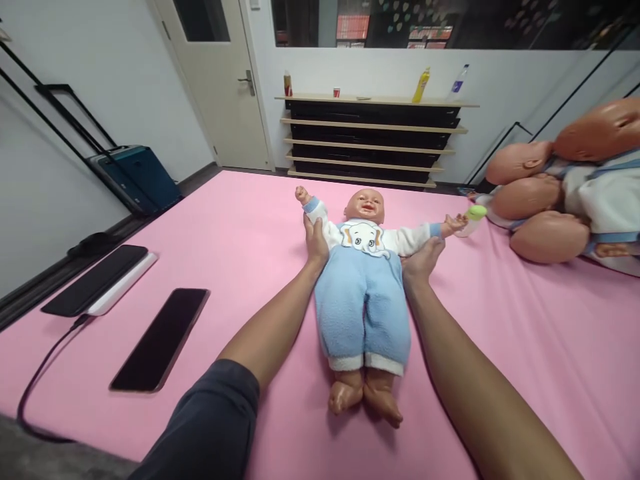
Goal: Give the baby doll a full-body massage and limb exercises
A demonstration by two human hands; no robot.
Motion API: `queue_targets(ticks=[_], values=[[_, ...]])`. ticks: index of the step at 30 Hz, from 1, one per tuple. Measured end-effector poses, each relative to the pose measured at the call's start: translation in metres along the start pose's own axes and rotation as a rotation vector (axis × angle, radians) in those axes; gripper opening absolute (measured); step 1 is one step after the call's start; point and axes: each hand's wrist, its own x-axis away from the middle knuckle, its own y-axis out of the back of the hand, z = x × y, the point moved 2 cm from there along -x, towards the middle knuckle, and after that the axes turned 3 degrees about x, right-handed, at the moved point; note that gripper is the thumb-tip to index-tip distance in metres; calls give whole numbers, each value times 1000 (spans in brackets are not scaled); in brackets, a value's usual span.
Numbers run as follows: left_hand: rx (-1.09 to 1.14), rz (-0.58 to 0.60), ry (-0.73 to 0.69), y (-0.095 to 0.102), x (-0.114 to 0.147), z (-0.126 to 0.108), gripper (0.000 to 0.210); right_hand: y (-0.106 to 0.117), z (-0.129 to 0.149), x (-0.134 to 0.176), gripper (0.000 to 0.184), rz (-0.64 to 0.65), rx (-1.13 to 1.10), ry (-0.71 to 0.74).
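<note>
A baby doll (363, 287) lies on its back on the pink-covered table (240, 220), feet towards me and arms spread wide. Its white top carries an elephant face, and its trousers are light blue. My left hand (316, 241) is closed around the doll's upper arm and side at the left of its chest. On the other side, my right hand (421, 263) grips under the doll's other arm, against its side. The fingertips of both hands are partly hidden by the doll. Beside the doll's outstretched hand is a small bottle with a light green cap (477, 213).
Several more dolls (550, 237) are heaped at the right. Left of me lie a dark phone (160, 340) and another black phone-like device (97, 279) on a white block with a cable. A blue suitcase (143, 177) and a shelf with bottles (375, 101) stand beyond the table.
</note>
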Motion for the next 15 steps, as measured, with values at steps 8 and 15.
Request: queue_targets(ticks=[8,15], values=[[-343,438,-120,-17,14,-28,55,-29,44,30,41,677,463,488],[-261,280,-83,-12,13,-26,53,-25,43,32,46,577,465,395]])
